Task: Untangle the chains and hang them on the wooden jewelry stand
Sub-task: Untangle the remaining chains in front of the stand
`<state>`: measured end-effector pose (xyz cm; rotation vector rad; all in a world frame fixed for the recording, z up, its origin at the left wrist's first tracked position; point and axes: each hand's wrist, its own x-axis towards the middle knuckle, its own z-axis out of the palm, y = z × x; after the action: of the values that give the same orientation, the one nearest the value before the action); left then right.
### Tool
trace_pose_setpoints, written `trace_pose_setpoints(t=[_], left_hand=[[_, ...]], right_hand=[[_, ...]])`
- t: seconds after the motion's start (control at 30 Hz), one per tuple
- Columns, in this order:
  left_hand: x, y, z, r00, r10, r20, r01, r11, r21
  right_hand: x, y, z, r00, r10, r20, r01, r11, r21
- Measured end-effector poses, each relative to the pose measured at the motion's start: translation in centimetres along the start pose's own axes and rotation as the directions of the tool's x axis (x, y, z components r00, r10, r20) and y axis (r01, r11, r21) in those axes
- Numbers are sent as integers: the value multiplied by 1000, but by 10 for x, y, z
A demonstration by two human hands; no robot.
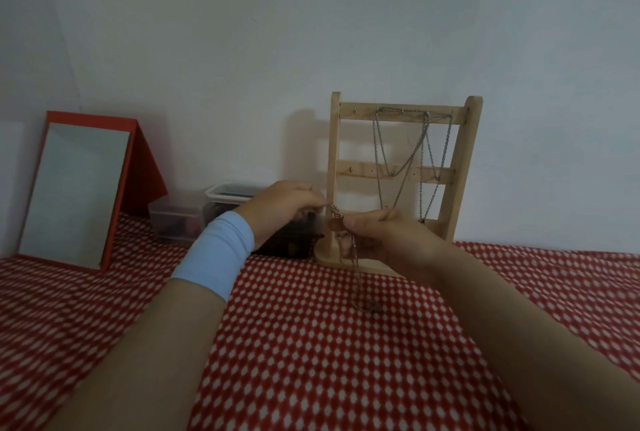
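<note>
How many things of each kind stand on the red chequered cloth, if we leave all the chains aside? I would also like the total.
Wooden jewelry stand: 1
Red-framed mirror: 1
Clear plastic boxes: 2
Dark container, partly hidden behind the left hand: 1
Total: 5

pale wooden ladder-shaped jewelry stand (334, 153) stands upright at 3 o'clock from centre, thin silver chains (378, 148) draped from its top rail hooks. at its 7 o'clock a coppery fine-link chain (355, 259) dangles.
</note>
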<state>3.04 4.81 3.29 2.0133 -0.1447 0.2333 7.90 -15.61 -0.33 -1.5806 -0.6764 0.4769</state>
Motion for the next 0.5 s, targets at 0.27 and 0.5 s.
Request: trace_pose_setpoints(t=[0.27,0.5], left_hand=[[-2,1,9,994,-78,78,94,972,-214],[-1,-2,6,999,48,4,-48,976,213]], right_hand=[[0,-4,5,996,-37,-82,35,999,-31],[-1,-8,3,979,-67,-192,62,997,-35]])
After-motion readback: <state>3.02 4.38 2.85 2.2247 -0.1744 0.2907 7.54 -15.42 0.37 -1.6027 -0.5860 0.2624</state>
